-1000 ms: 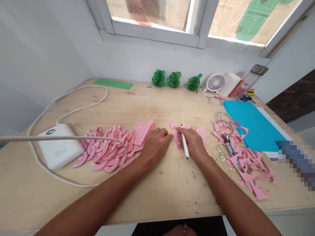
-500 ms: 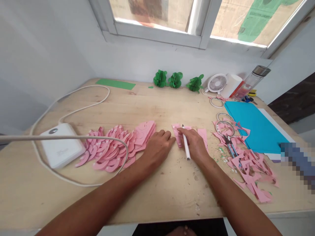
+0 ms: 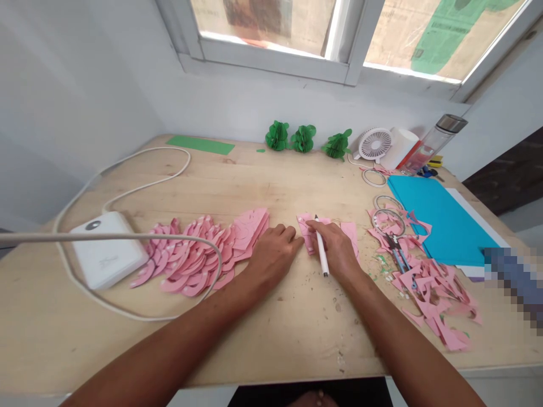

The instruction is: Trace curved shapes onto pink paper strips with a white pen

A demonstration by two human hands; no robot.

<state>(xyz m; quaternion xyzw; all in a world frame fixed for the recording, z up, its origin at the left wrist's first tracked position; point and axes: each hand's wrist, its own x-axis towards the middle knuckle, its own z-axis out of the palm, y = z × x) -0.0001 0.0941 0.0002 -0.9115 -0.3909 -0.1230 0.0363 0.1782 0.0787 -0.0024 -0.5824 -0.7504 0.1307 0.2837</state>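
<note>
My right hand (image 3: 337, 249) holds a white pen (image 3: 322, 251) with a black tip and rests over pink paper pieces (image 3: 304, 226) at the middle of the table. Left of it, my left hand (image 3: 275, 246) lies on the table with its fingers bent and close together; whether anything is under them is hidden. Beside my left hand are folded pink sheets with drawn lines (image 3: 250, 226), and a heap of cut pink shapes (image 3: 190, 254) spreads further left.
A white power bank (image 3: 108, 251) with a looping cable stands left. Pink scraps (image 3: 436, 294), scissors (image 3: 399, 254), tape rolls and blue sheets (image 3: 445, 220) lie right. Green paper figures (image 3: 303, 138), a small fan (image 3: 375, 144) and a bottle (image 3: 436, 144) line the back.
</note>
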